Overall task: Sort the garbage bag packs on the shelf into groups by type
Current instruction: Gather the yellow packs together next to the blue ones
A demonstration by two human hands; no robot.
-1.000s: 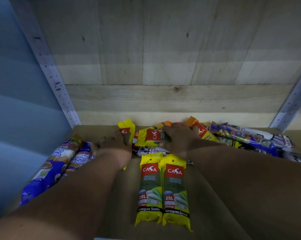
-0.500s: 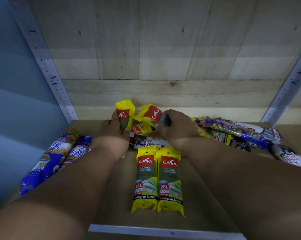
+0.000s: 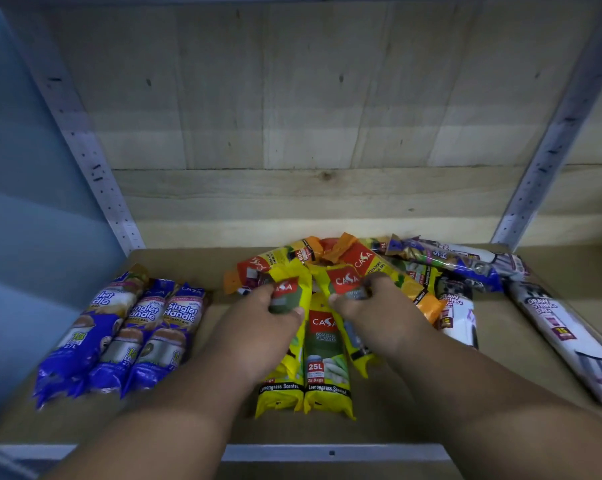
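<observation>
Two yellow Casa lemongrass packs (image 3: pixel 327 372) lie side by side at the front middle of the shelf board (image 3: pixel 202 424). My left hand (image 3: pixel 258 327) grips another yellow Casa pack (image 3: pixel 289 289) over the left one. My right hand (image 3: pixel 375 317) grips a further yellow Casa pack (image 3: pixel 344 280) over the right one. Behind the hands lies a mixed heap with orange-ended Casa packs (image 3: pixel 278 263). Three blue Singlet Handle packs (image 3: pixel 129 337) lie in a row at the left.
White drawstring bag packs (image 3: pixel 566 337) and purple-blue packs (image 3: pixel 455 261) lie at the right. A wooden back wall (image 3: pixel 310 133) closes the shelf. Perforated metal uprights (image 3: pixel 95 168) stand at both rear corners. A metal lip (image 3: pixel 330 452) edges the front.
Both hands have drawn toward me from the heap, each carrying a yellow Casa pack down over the two front packs. The view shifted, showing more of the blue packs.
</observation>
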